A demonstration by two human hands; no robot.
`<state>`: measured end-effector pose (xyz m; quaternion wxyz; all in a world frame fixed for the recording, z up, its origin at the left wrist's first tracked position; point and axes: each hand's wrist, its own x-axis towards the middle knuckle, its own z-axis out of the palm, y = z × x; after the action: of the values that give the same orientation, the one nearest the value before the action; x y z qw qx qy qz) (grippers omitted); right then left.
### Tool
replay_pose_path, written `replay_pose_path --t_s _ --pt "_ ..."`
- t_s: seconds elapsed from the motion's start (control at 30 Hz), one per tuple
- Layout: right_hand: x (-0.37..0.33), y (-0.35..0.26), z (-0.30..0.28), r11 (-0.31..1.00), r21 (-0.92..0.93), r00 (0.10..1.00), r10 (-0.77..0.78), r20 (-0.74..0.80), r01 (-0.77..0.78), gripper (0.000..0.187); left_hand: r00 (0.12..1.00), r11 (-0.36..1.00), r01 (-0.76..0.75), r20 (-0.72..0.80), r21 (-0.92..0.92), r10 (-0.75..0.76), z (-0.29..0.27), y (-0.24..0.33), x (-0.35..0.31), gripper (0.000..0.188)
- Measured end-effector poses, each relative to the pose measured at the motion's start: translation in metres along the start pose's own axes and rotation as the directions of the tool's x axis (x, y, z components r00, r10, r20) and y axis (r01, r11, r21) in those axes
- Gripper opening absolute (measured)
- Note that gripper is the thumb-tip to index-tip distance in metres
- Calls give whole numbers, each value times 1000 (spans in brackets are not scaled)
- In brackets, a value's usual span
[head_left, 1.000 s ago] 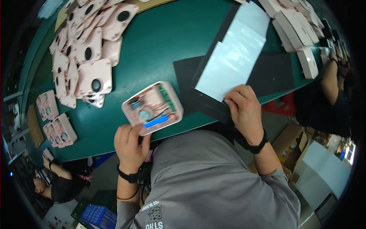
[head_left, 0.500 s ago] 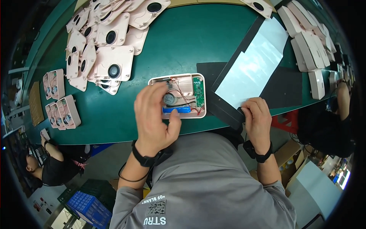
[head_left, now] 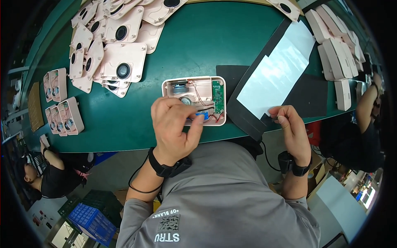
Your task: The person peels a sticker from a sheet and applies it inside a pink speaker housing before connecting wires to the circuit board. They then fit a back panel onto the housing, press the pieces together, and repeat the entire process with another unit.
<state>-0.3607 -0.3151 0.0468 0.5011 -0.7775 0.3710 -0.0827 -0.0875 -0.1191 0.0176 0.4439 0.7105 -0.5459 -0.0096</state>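
Note:
A pale pink plastic case (head_left: 165,91) sits open side up on the bench, in front of me. Inside are a green circuit board (head_left: 218,97), thin wires, a round silver part (head_left: 186,100) and a blue battery (head_left: 202,115). My left hand (head_left: 175,128) reaches over its lower left, fingers curved and the thumb apart from the index finger, the tips close to the battery. Between thumb and fingers my right hand (head_left: 294,126) pinches a small black piece (head_left: 273,118), beside the lower corner of a glossy white sheet (head_left: 273,70) on black strip material (head_left: 248,126).
Pink panels with round black speakers (head_left: 123,71) are heaped at the far left. Several small pink cases (head_left: 66,118) stand at the left edge, and closed pink cases (head_left: 337,58) are stacked at right. People (head_left: 53,175) sit on both sides.
My right hand has moved right, off the sheet's edge, with the small black piece. My left hand's fingers have come lower and closer together over the battery.

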Motion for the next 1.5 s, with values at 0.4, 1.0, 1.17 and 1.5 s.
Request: replay_pose_path --t_s 0.4,1.0,1.17,1.5 --pt "80 -65 69 827 -143 834 -516 195 545 11 998 985 4 -69 171 8 25 -8 12 26" --pt "36 -95 75 955 267 905 -226 361 132 5 995 998 -44 94 39 40 -20 -16 -9 20" --pt "70 -102 88 865 93 837 -501 218 493 9 998 998 22 64 58 -26 -24 -10 -19 19" --pt "65 -118 106 849 -23 780 -474 409 528 15 994 997 73 79 -9 -72 -28 -9 -19 18"
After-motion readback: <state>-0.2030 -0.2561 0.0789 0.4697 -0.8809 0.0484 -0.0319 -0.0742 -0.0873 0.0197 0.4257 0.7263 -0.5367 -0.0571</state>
